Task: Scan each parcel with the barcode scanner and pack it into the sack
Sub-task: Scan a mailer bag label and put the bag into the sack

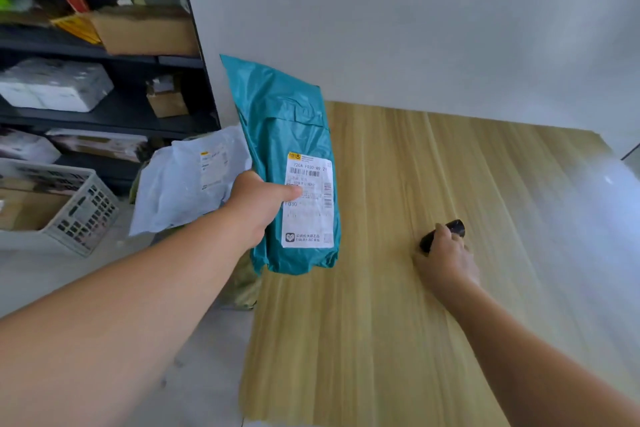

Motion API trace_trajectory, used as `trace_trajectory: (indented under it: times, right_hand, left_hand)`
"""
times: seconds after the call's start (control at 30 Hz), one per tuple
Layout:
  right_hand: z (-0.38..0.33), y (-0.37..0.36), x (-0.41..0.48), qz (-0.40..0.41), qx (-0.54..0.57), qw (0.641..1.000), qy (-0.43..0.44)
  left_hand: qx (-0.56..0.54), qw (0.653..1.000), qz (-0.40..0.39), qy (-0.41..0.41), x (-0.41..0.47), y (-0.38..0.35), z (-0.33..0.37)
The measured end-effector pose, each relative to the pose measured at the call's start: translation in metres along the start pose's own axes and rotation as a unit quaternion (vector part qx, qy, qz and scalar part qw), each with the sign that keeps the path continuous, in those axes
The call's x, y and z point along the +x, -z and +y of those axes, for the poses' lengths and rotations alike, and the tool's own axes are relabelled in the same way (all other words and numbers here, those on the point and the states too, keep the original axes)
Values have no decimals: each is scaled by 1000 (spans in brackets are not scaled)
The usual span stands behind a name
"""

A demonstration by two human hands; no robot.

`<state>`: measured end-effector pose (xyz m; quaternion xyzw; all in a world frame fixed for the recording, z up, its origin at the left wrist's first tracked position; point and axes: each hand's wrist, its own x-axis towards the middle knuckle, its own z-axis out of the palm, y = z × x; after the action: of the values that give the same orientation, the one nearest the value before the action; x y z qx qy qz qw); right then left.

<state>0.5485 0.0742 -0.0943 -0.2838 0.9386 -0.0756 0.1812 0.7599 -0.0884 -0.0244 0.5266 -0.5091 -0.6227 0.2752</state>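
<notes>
Gripping the teal parcel (282, 135) at its left edge, the left hand (258, 203) holds it upright above the table's (398, 322) left side, thumb pressed across the white label (308, 203). The right hand (446, 258) is closed around the black scanner (455, 229) on the table, hiding most of it. Behind the parcel, a white parcel (187, 184) sticks out of a sack (244, 282), mostly hidden.

Left hand (258, 203) grips teal parcel (284, 135); right hand (446, 258) clutches scanner (441, 234).
</notes>
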Motion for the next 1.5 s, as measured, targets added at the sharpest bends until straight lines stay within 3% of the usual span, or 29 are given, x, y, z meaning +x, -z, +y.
trace_trajectory:
  times: [0.1, 0.2, 0.33, 0.53, 0.83, 0.93, 1.03, 1.13, 1.17, 1.33, 1.5]
  right_hand:
    - [-71, 0, -41, 14, 38, 998, 51]
    - [-147, -3, -80, 16, 151, 982, 108]
    - [-235, -8, -114, -115, 394, 909, 71]
    - [-310, -27, -118, -251, 508, 823, 50]
    - [-357, -74, -46, -205, 531, 822, 21]
    - [-374, -87, -16, -171, 505, 846, 10]
    - [-390, -96, 10, -134, 418, 898, 28]
    - [-402, -114, 25, -67, 168, 980, 85]
    - [-406, -122, 24, -49, 76, 990, 105]
    - [-438, -160, 9, -20, -122, 973, 194]
    - [-466, -195, 3, -31, -183, 975, 124]
  left_hand:
    - [-3, 999, -32, -5, 0, 55, 8]
    - [-4, 999, -53, 11, 4, 113, 15]
    - [-9, 997, -65, 46, 14, 177, 22]
    - [-26, 990, -92, 106, 45, 218, 17]
    - [60, 989, -69, 116, 148, 225, 8]
    - [91, 985, -81, 126, 189, 224, 5]
    - [147, 978, -94, 118, 226, 225, -3]
    - [236, 966, -66, 78, 259, 238, -14]
    - [272, 959, -48, 56, 268, 245, -17]
    - [447, 894, 13, -9, 311, 287, -31]
    - [522, 853, 14, 1, 333, 319, -54]
